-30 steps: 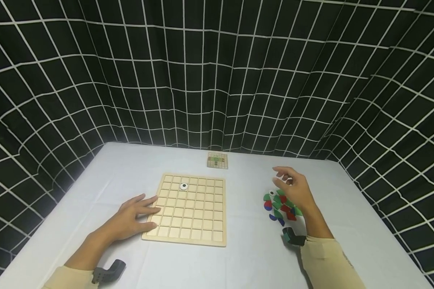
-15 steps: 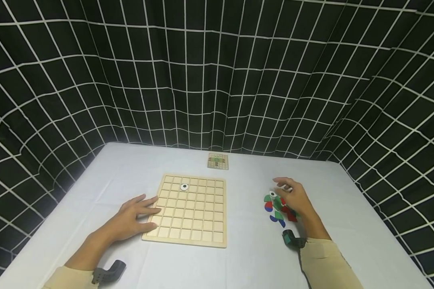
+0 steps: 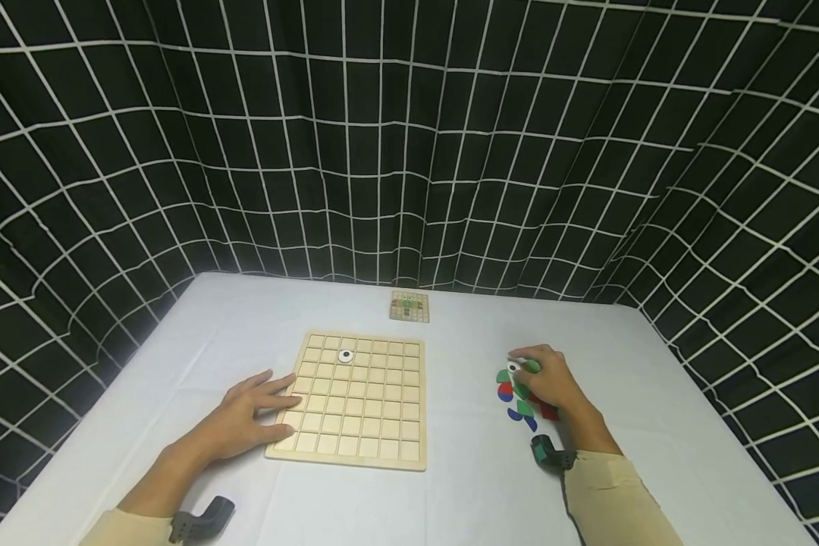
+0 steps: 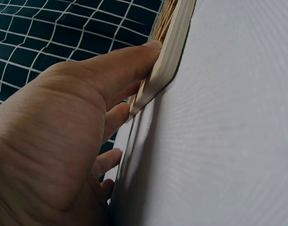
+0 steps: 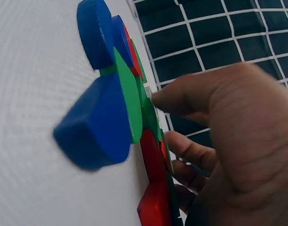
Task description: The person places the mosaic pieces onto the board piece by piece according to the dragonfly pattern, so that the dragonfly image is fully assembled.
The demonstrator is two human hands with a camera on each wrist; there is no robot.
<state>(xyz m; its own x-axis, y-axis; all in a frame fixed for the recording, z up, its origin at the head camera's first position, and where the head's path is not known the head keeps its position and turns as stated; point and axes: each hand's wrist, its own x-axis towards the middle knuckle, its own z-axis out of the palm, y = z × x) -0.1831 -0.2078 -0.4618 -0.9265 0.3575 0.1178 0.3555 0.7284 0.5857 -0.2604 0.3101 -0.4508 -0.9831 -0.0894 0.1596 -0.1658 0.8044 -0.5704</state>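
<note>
A wooden grid board [image 3: 356,462] lies flat, with a white disc [image 3: 345,356] bearing a black dot in its upper-left part. My left hand [image 3: 242,421] rests fingers spread on the board's left edge; the left wrist view shows the thumb [image 4: 139,54] on the rim. On the right, my right hand [image 3: 549,379] bends over a heap of coloured pieces, thumb and index finger at either side of a second eye disc [image 3: 513,368]. In the right wrist view, the thumb [image 5: 169,99] covers most of that disc. Green, red and blue pieces [image 5: 103,122] lie around it, partly under the palm.
A small pattern card [image 3: 409,306] with a green and brown figure lies at the far side of the white table [image 3: 464,485]. Behind it hangs a black curtain [image 3: 396,152] with white grid lines. Blue half-round pieces [image 3: 515,415] sit at the heap's near side.
My right hand has come down and towards me onto the heap, and its thumb and index finger have closed in around the eye disc. The left hand has stayed on the board's edge.
</note>
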